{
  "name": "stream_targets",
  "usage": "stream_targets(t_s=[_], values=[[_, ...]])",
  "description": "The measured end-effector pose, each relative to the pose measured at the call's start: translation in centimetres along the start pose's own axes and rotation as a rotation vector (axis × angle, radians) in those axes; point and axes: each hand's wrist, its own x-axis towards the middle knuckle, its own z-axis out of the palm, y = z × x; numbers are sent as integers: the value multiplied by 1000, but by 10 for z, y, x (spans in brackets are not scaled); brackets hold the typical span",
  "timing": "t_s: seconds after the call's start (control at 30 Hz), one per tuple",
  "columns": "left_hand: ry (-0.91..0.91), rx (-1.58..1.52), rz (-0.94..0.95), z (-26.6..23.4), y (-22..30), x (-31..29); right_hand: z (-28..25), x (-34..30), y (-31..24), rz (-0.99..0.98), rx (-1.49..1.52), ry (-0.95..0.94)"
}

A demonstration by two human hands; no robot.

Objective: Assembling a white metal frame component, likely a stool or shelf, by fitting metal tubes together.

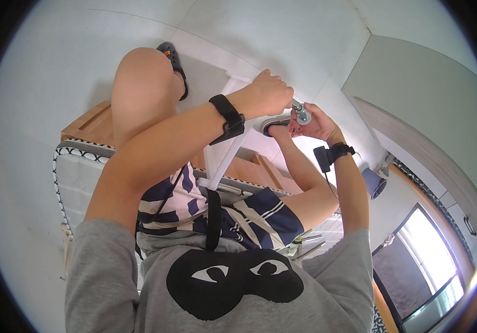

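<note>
My left hand (272,93) is closed in a fist around one end of a shiny metal shaft with a round end piece (303,117). The shaft sticks out from the fist toward the right. At the round end, my right hand (317,125) curls its fingers and thumb around the piece, palm partly turned up. Its exact kind is too small to tell. A white frame (223,158) stands between my legs, its upper end passing just behind my left wrist. What my left fingers cover is hidden.
Under me is a wooden seat (86,123) with a cushion (83,166) edged in black and white. A pale cabinet (416,83) stands at the right. Behind my right wrist is a blue-grey bin (373,183). A bright window (430,250) lies at the lower right.
</note>
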Motion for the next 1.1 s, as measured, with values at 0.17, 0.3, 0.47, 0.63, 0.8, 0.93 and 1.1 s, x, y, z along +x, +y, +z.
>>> stream_targets(t_s=[0.17, 0.3, 0.47, 0.63, 0.8, 0.93, 1.1], values=[[59, -24, -7, 5, -1, -1, 4, 5, 9, -154, -52, -166], [41, -17, 13, 4, 1, 2, 12, -5, -2, -238, -283, 51], [9, 1, 14, 3, 3, 3, 35, -23, -16, -317, -672, 240], [54, -39, 14, 2, 2, 1, 41, -26, -3, -805, -1498, 534], [65, -14, 13, 3, 3, -3, 56, -15, 27, -1221, -1672, 874], [82, -8, 27, 5, 3, 1, 32, -19, 12, -867, -1104, 562], [64, 5, 11, 8, 4, 4, 6, -14, -33, -285, -692, 128]])
